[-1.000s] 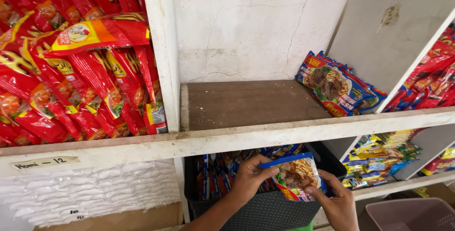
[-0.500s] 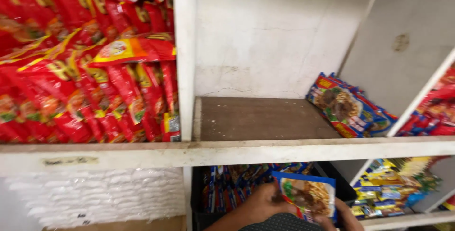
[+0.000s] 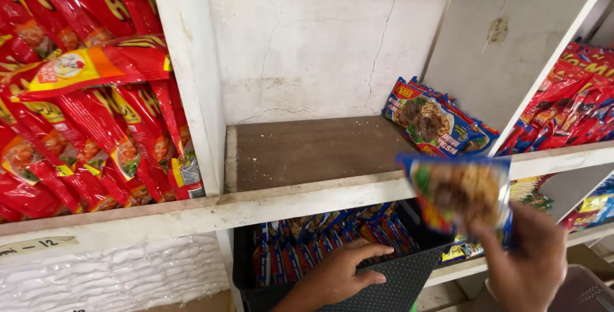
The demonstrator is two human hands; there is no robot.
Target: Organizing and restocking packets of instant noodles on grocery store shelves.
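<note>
While the left hand (image 3: 342, 273) rests flat on the black crate (image 3: 396, 286), the right hand's (image 3: 524, 264) grip pinches a blue noodle packet (image 3: 457, 190) upright, just below-right of the wooden shelf (image 3: 307, 152).

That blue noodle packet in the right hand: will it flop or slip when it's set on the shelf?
The blue packet is probably light: the right hand lifts it by its lower edge alone. It stands up without drooping, so likely fairly stiff. Its glossy wrapper may slide, and like the leaning stack on the wooden shelf it will probably need support.
</note>
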